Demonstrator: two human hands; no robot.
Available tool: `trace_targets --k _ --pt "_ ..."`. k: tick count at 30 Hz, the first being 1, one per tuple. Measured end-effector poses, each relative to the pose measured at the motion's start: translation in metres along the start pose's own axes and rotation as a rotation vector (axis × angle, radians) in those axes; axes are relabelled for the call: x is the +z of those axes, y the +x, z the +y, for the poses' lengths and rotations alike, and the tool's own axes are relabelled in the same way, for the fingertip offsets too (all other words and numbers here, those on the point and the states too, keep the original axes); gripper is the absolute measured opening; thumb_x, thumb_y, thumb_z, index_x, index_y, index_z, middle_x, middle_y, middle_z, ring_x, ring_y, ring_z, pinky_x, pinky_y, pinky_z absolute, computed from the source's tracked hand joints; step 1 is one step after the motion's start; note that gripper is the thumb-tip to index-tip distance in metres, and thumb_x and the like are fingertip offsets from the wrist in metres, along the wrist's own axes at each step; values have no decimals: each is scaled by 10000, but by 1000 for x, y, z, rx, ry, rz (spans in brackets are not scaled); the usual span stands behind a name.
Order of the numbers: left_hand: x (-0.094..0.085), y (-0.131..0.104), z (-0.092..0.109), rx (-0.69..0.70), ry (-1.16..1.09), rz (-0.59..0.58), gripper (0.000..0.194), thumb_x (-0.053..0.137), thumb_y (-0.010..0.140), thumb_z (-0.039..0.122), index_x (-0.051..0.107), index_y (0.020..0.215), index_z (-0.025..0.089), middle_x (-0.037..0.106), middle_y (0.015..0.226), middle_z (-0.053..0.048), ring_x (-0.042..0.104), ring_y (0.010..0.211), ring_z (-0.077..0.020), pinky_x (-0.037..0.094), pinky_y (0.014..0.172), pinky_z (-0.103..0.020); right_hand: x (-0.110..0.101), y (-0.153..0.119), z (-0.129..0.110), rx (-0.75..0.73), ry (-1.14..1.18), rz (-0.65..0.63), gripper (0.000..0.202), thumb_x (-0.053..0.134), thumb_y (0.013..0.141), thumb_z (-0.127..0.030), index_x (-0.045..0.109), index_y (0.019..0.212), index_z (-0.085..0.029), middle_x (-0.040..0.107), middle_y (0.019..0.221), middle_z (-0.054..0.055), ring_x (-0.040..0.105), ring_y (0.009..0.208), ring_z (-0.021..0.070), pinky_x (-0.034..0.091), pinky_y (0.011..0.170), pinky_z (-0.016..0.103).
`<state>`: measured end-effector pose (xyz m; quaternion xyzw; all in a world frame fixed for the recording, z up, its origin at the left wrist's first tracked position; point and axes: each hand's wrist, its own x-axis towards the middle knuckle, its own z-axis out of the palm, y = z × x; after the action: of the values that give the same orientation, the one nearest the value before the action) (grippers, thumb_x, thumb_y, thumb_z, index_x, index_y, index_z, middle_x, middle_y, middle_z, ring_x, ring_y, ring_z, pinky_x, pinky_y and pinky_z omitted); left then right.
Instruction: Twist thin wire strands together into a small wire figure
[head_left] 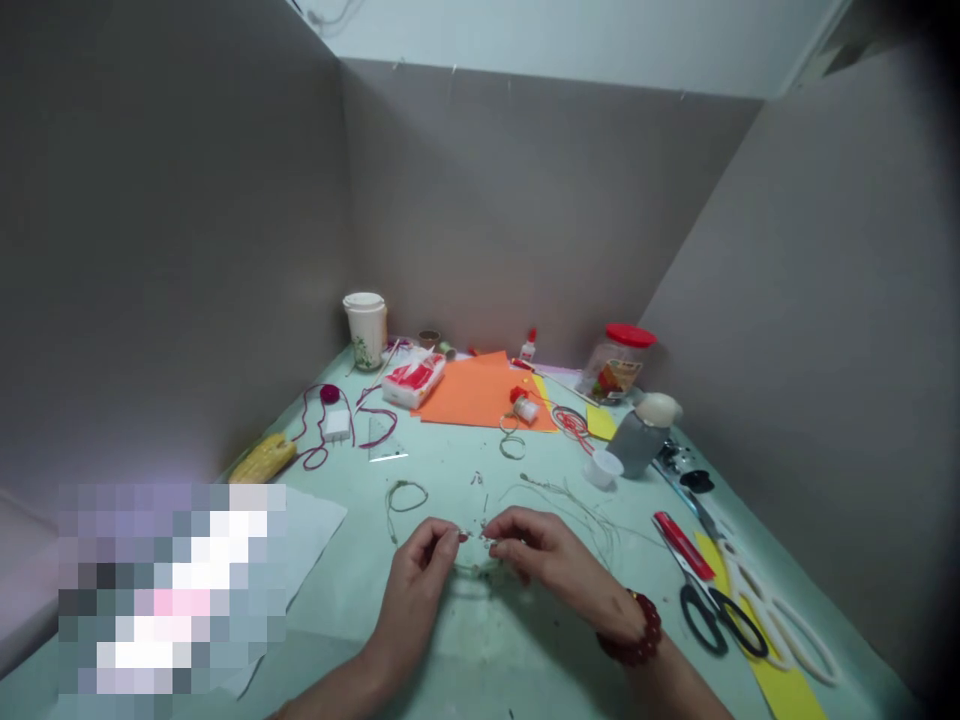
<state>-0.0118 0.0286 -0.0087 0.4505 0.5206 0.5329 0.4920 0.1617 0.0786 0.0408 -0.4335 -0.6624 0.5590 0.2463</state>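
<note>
My left hand [430, 555] and my right hand [529, 545] meet over the middle of the table, their fingertips a small gap apart. Both pinch a thin beaded cord [474, 571], which hangs in a shallow curve below the fingers. Tiny shiny pieces show at the fingertips, too small to make out. A few small bits [476, 478] lie just beyond. Left of my left hand rests a coiled cord loop [409, 494]. Loose pale cords [592, 515] spread out beyond my right hand, which has a dark red bead bracelet [637, 630] at its wrist.
At right lie black-handled scissors [703, 615], white-handled scissors [780, 625] and a red cutter [684, 545]. A grey bottle [641, 440] and small plastic cup [603, 469] stand behind them. Orange paper [472, 395], a tissue pack [413, 378] and a lidded cup [366, 330] are farther back.
</note>
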Motion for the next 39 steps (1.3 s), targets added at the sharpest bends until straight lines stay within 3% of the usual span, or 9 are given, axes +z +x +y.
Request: trace_targets --k 4,7,12,23,29,36,39 --pt "-3 3 3 -48 -102 8 354 459 895 497 600 869 174 530 745 -16 486 742 -148 392 738 -263 -2 10 -6 39 239 79 185 678 741 -297 652 865 -163 641 761 2 485 526 72 418 524 221" --pt "-3 3 7 -66 -172 -53 366 444 905 487 614 961 168 587 845 -47 521 778 -151 405 763 -271 -3 15 -5 66 401 119 230 719 721 -300 658 887 -153 659 800 14 503 567 66 431 542 200" --pt "-3 3 9 -85 -201 -67 258 557 862 419 582 831 164 567 783 -22 490 710 -119 393 714 -241 2 17 3 137 545 129 230 748 707 -265 656 882 -146 657 799 17 499 554 49 425 506 169" --pt "-3 6 7 -140 -268 6 262 557 848 377 481 706 171 451 672 16 421 648 -107 373 641 -228 9 13 10 189 577 67 220 731 725 -232 641 905 -145 635 744 -5 494 498 30 415 455 151" --pt "-3 6 10 -79 -256 -14 235 583 833 404 596 881 175 592 894 -39 527 816 -149 418 748 -262 20 13 9 190 630 101 247 739 695 -244 611 879 -139 616 694 -19 492 487 38 448 467 171" --pt "-1 6 9 -92 -173 6 262 637 791 399 545 711 167 563 672 1 477 640 -119 389 639 -237 33 13 10 110 564 110 300 733 692 -302 590 895 -133 638 731 12 498 506 59 441 456 191" --pt "-2 7 6 -96 -166 44 274 624 800 429 561 749 168 542 670 9 464 629 -114 385 631 -233 34 13 3 65 476 124 285 706 698 -324 590 880 -140 618 708 1 502 498 72 437 451 210"
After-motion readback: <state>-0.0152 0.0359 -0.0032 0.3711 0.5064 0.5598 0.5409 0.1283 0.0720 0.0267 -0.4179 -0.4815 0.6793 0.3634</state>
